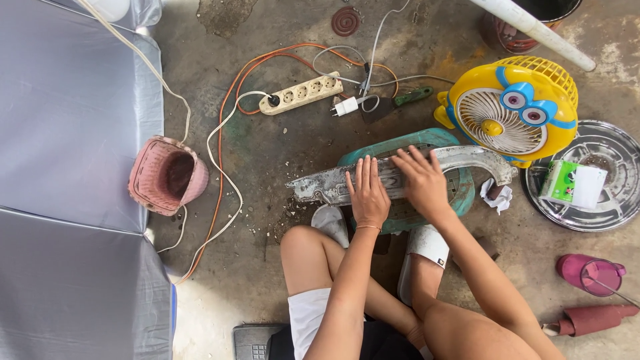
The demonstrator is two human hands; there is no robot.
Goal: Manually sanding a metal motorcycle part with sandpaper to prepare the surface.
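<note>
Left hand [367, 194] and right hand [421, 180] press flat on grey metal part [320, 188]

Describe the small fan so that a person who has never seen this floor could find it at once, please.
Look at the green plastic stool where the hands press a long dirty metal part. Just beyond its far right end stands the fan. It alone is bright yellow, round, with blue cartoon eyes on its white grille.

Bare arms, a thin bracelet [368, 228] on the left wrist, white shorts [308, 315], seemingly white sandals [427, 245].
</note>
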